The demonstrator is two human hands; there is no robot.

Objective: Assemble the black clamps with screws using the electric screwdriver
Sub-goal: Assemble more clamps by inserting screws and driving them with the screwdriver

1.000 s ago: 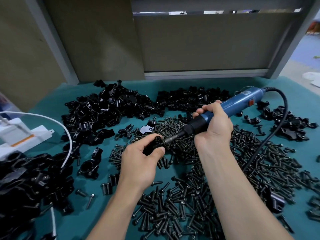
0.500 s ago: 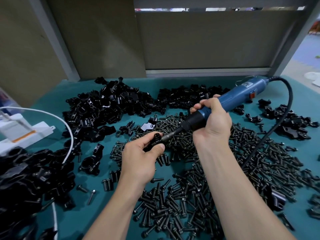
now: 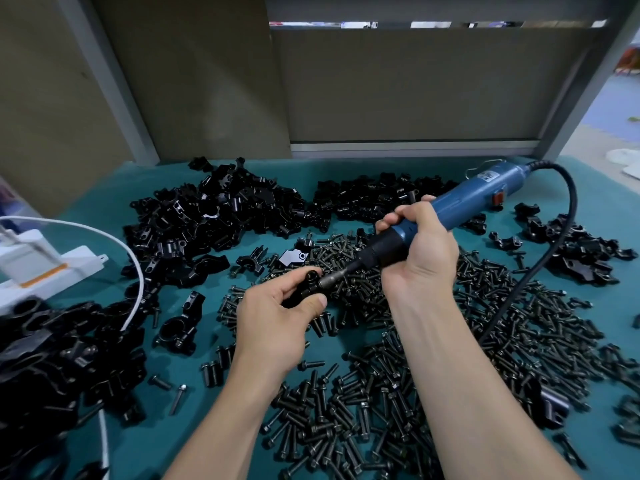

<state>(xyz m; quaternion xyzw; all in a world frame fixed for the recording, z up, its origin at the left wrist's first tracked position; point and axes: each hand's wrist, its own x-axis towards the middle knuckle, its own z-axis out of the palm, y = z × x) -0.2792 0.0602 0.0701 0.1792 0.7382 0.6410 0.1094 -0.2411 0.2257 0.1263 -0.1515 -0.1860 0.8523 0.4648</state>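
In the middle of the frame, the left hand (image 3: pixel 277 317) pinches a black clamp (image 3: pixel 310 284) in a closed grip. The right hand (image 3: pixel 419 251) wraps its grip tightly around the blue screwdriver (image 3: pixel 467 202), whose tip touches the clamp. Loose screws (image 3: pixel 346 410) cover the green table (image 3: pixel 609 195) below.

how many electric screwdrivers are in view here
1. The blue electric screwdriver is gripped in the right hand, its bit against the black clamp pinched in the left hand. The clamp piles could hide another; none shows.
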